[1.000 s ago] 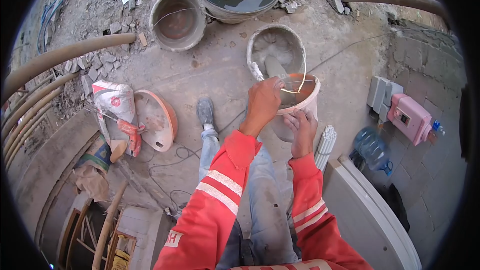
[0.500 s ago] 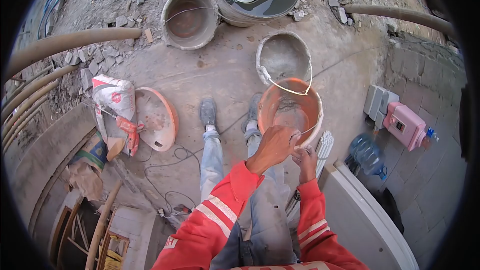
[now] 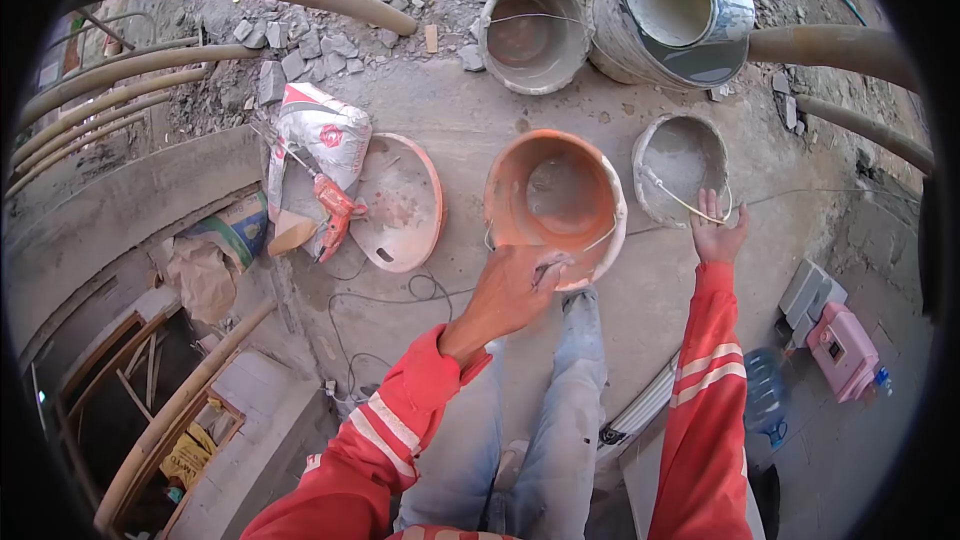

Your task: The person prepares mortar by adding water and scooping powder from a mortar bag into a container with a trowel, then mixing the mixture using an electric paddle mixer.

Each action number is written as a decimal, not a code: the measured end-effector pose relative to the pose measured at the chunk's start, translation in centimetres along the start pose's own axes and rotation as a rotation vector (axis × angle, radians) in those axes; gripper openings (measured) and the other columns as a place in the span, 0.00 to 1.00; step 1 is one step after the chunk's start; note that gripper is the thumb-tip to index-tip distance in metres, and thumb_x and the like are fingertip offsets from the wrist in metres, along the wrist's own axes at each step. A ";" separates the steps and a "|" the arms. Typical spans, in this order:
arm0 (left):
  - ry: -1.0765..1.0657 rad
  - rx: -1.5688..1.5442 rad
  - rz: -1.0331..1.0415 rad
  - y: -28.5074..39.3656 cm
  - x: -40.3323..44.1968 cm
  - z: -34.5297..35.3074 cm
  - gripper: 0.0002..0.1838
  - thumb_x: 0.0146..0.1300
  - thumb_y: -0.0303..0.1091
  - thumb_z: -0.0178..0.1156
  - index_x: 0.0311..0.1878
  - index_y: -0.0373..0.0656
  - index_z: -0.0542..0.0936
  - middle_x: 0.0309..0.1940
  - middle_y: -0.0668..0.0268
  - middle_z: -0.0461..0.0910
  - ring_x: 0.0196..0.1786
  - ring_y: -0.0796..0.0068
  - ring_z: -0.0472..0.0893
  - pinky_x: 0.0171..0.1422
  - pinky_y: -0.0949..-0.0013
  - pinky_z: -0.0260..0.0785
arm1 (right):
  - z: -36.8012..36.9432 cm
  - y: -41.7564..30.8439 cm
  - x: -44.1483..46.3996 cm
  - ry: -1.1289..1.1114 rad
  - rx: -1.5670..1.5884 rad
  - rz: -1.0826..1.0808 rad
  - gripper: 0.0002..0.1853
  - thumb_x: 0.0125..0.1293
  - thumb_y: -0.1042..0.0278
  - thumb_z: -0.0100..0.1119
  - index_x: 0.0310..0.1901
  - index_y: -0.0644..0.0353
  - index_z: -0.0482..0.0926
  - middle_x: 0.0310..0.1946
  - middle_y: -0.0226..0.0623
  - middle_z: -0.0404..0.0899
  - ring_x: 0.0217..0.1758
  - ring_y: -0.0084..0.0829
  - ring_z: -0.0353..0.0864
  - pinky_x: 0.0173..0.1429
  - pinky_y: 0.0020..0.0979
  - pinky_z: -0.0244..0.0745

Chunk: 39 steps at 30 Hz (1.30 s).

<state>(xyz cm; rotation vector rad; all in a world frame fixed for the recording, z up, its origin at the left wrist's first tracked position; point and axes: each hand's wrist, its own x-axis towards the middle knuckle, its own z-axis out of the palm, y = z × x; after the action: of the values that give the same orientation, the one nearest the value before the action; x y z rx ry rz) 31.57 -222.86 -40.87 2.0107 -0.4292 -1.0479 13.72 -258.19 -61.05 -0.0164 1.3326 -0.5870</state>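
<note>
My left hand (image 3: 518, 286) is closed around the thin wire handle of an orange bucket (image 3: 505, 190), at the bucket's near rim. The bucket is tilted, its mouth facing me, with grey residue inside. My right hand (image 3: 718, 232) reaches forward, palm up and fingers spread, at the white handle (image 3: 690, 206) of a grey-crusted bucket (image 3: 648, 145). The fingers overlap that handle; whether they touch it I cannot tell. This second bucket stands on the concrete floor, right of the orange one.
Ahead are another crusted bucket (image 3: 535, 80) and a large water-filled drum (image 3: 625, 65) with a pail in it. On the left lie an orange basin (image 3: 425, 205), a red power mixer (image 3: 335, 208) and a cement bag (image 3: 325, 130). A loose cable (image 3: 345, 330) crosses the floor.
My right hand has left the orange bucket and reached out to the grey bucket's handle. The orange bucket, held by my left hand, has shifted left, away from the grey one. The view has turned.
</note>
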 end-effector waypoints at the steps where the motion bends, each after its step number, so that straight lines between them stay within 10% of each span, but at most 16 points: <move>1: 0.056 -0.021 -0.019 -0.5 0.8 -2.2 0.13 0.68 0.31 0.61 0.49 0.37 0.89 0.21 0.58 0.78 0.23 0.71 0.73 0.31 0.61 0.65 | 0.3 0.3 1.5 0.005 0.025 -0.021 0.23 0.69 0.51 0.64 0.59 0.55 0.73 0.46 0.36 0.75 0.60 0.40 0.77 0.72 0.48 0.65; 7: 0.291 -0.023 -0.073 -5.0 6.4 -13.9 0.16 0.72 0.36 0.60 0.52 0.36 0.88 0.35 0.54 0.88 0.33 0.66 0.83 0.43 0.62 0.74 | 3.1 6.9 -0.9 0.185 -0.272 -0.223 0.13 0.69 0.59 0.61 0.48 0.55 0.74 0.33 0.28 0.65 0.31 0.26 0.63 0.52 0.40 0.72; 10: 0.332 -0.174 -0.167 -8.9 9.4 -17.6 0.15 0.75 0.33 0.58 0.54 0.34 0.86 0.23 0.75 0.72 0.24 0.84 0.68 0.29 0.72 0.64 | 3.9 9.6 -3.6 0.050 -0.350 -0.240 0.14 0.69 0.61 0.60 0.51 0.56 0.75 0.35 0.26 0.66 0.30 0.23 0.64 0.48 0.37 0.69; 13: 0.388 -0.044 -0.193 -11.8 12.0 -20.0 0.15 0.71 0.35 0.60 0.50 0.37 0.90 0.39 0.51 0.89 0.36 0.64 0.86 0.45 0.61 0.76 | 7.2 12.0 -7.6 0.008 -0.417 -0.194 0.15 0.70 0.60 0.60 0.54 0.55 0.76 0.37 0.26 0.66 0.30 0.22 0.64 0.46 0.35 0.68; 20: 0.455 -0.134 -0.263 -17.0 15.4 -23.1 0.15 0.68 0.33 0.61 0.51 0.36 0.89 0.41 0.49 0.90 0.48 0.56 0.89 0.56 0.58 0.78 | 2.8 18.6 -7.4 0.010 -0.513 -0.041 0.15 0.68 0.58 0.62 0.51 0.55 0.76 0.36 0.28 0.66 0.34 0.26 0.67 0.48 0.37 0.70; 30: 0.399 0.366 0.144 -22.5 16.9 -23.8 0.26 0.65 0.37 0.65 0.66 0.43 0.78 0.56 0.47 0.82 0.64 0.47 0.79 0.71 0.50 0.69 | 4.2 30.8 -10.0 -0.124 -0.542 0.049 0.12 0.68 0.61 0.64 0.48 0.58 0.78 0.35 0.31 0.73 0.42 0.32 0.77 0.59 0.38 0.73; 39: 0.537 -0.083 -0.440 -22.7 -4.3 -9.7 0.20 0.66 0.35 0.65 0.61 0.44 0.81 0.56 0.50 0.81 0.61 0.49 0.81 0.68 0.52 0.71 | 4.1 29.2 -9.8 -0.176 -0.873 0.150 0.17 0.68 0.55 0.62 0.52 0.55 0.76 0.42 0.35 0.76 0.56 0.40 0.80 0.69 0.45 0.69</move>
<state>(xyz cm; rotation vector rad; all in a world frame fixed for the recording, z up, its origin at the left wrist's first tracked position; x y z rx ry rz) 35.27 -201.43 -53.31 2.2539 0.3478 -0.7061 27.82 -230.44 -60.95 -0.6587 1.3124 0.1534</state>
